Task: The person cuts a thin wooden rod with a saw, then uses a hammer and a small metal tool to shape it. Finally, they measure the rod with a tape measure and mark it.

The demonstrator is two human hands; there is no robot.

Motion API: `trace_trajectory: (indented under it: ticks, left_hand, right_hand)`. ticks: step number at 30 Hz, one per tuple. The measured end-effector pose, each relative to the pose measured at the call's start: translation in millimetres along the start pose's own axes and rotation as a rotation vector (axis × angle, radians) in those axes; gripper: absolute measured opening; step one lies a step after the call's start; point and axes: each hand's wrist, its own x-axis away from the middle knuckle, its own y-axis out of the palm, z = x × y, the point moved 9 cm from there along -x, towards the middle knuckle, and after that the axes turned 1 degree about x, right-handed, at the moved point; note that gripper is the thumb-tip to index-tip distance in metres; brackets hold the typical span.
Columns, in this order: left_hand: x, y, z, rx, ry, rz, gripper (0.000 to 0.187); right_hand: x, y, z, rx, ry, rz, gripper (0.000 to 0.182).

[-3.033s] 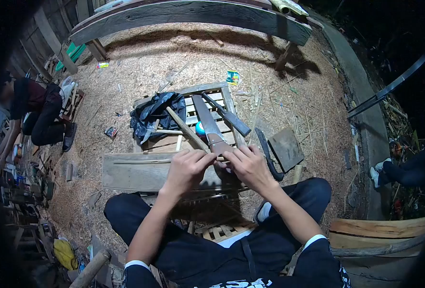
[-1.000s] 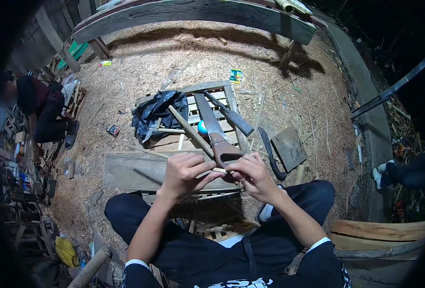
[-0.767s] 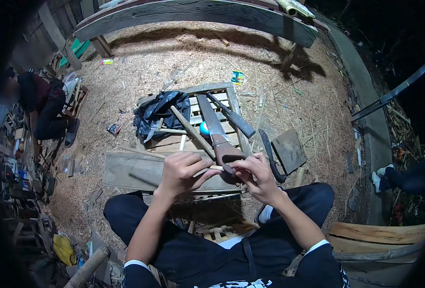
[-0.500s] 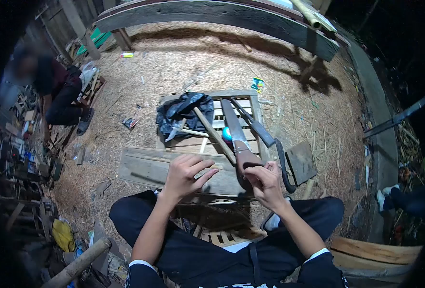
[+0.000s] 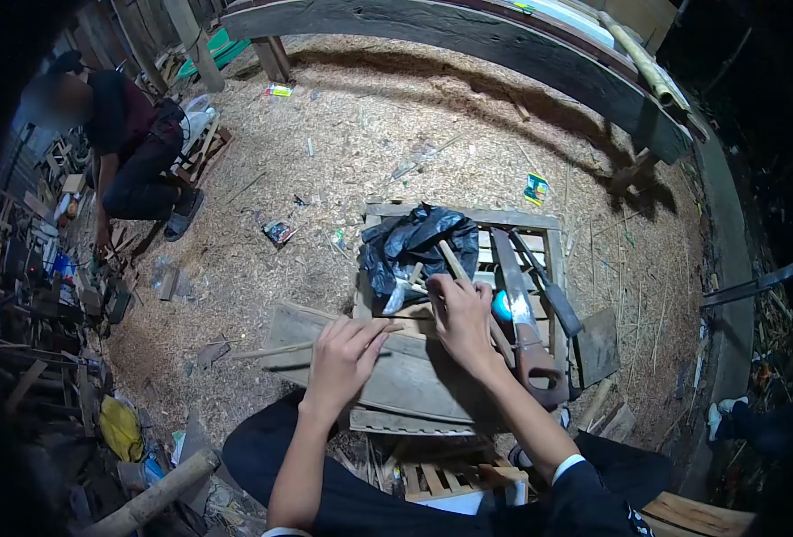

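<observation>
My left hand [image 5: 343, 358] is closed around a thin wooden stick [image 5: 276, 351] that sticks out to its left, above a grey board [image 5: 396, 376]. My right hand [image 5: 461, 318] is over the pallet, its fingers bent at the lower end of a black plastic bag [image 5: 419, 246]; what they hold, if anything, is hidden. A wooden handle [image 5: 453, 259] rises beyond that hand. To the right lie a handsaw [image 5: 513, 277] with a brown grip, a long dark blade tool [image 5: 558, 304] and a blue round object [image 5: 501, 306].
A person [image 5: 137, 134] crouches at the upper left beside scrap wood. A long wooden beam [image 5: 468, 45] crosses the far side. A square dark board [image 5: 598, 345] lies right of the pallet [image 5: 553, 242]. Another person's feet [image 5: 723, 413] show at the right edge.
My right hand has moved from the saw's grip to beside the black bag. My left hand now has a stick extending leftward. The view has shifted, so the pallet appears lower and farther right.
</observation>
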Motion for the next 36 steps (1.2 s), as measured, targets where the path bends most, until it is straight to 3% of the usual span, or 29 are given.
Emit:
trace_trajectory:
  ticks: [1, 2, 4, 5, 9, 18, 24, 28, 32, 36]
  left_hand:
    - [-2.9, 0.5, -2.5, 0.01, -0.012, 0.0, 0.022]
    - [-2.3, 2.1, -6.3, 0.022, -0.029, -0.007, 0.022]
    - [-5.5, 8.2, -13.1, -0.014, -0.006, -0.009, 0.022]
    - [-5.8, 12.1, -14.1, -0.016, -0.017, -0.023, 0.022]
    - [-8.0, 15.8, -10.3, -0.024, -0.009, -0.044, 0.023]
    - [-10.0, 29.7, 16.0, 0.059, 0.023, -0.048, 0.028]
    - [-8.3, 48.0, 35.7, 0.104, 0.095, -0.101, 0.027]
    - [-12.6, 51.1, 51.9, 0.116, 0.132, -0.115, 0.026]
    - [-13.6, 54.6, 58.4, 0.127, 0.1, -0.139, 0.027]
    - [-14.5, 66.1, 63.9, 0.142, 0.146, -0.163, 0.029]
  right_hand:
    - [-9.1, 7.0, 0.6, -0.005, 0.007, 0.007, 0.02]
    - [-14.1, 14.1, 1.0, -0.007, 0.009, -0.006, 0.02]
    - [-22.7, 15.5, -0.9, 0.049, -0.038, 0.078, 0.022]
    - [-23.5, 22.2, 1.8, 0.073, -0.035, 0.014, 0.035]
    - [-17.5, 8.9, 5.8, 0.086, 0.008, 0.049, 0.04]
    - [40.5, -66.1, 29.7, 0.137, 0.153, -0.005, 0.036]
    - [97.2, -93.9, 55.1, 0.3, 0.329, -0.073, 0.055]
    - [106.2, -90.6, 80.0, 0.136, 0.424, -0.139, 0.062]
    - [108.1, -102.6, 85.9, 0.287, 0.367, -0.113, 0.066]
    - [77.8, -89.9, 77.2, 0.341, 0.174, -0.064, 0.065]
